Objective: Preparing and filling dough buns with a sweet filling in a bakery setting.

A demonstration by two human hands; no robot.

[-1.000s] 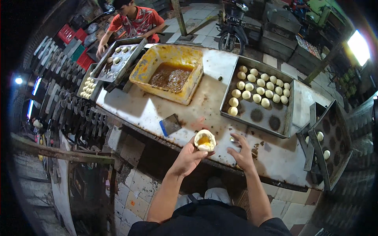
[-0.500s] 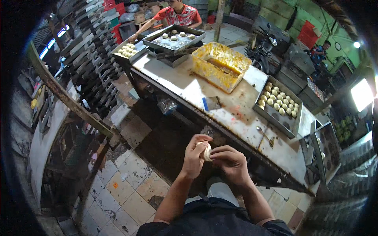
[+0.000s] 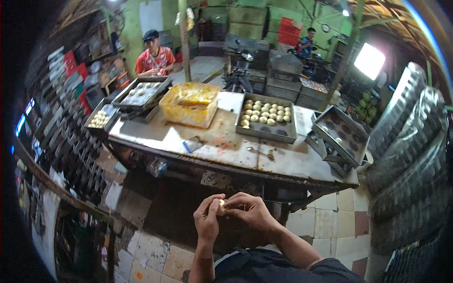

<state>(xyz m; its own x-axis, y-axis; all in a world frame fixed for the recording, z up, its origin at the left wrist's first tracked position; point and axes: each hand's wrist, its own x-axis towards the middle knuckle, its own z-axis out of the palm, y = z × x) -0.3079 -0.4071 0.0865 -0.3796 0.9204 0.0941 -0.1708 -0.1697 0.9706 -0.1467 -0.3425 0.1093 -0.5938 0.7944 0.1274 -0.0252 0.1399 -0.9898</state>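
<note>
In front of my body, off the table's near edge, both hands are together on a small pale dough ball (image 3: 221, 206). My left hand (image 3: 206, 220) wraps it with the fingers and thumb, hiding much of it. My right hand (image 3: 248, 212) pinches the dough from the other side with bent fingers. Beyond them on the table stands a metal tray (image 3: 265, 137) with rows of round dough balls (image 3: 265, 114). Near the table's front edge lie a spoon (image 3: 257, 151) and a flat scraper with a blue edge (image 3: 191, 144).
A smeared yellow tub (image 3: 188, 119) stands on the table (image 3: 226, 153). Metal trays (image 3: 141, 101) holding dough are at the left, and tilted, stacked trays (image 3: 347, 137) at the right end. A person in a red shirt (image 3: 155, 61) sits behind; another person (image 3: 306, 45) is farther back.
My view has swung up and to the right. My hands stay on the dough, which now shows less. The person in red has drawn an arm back from the left tray, bringing both hands together.
</note>
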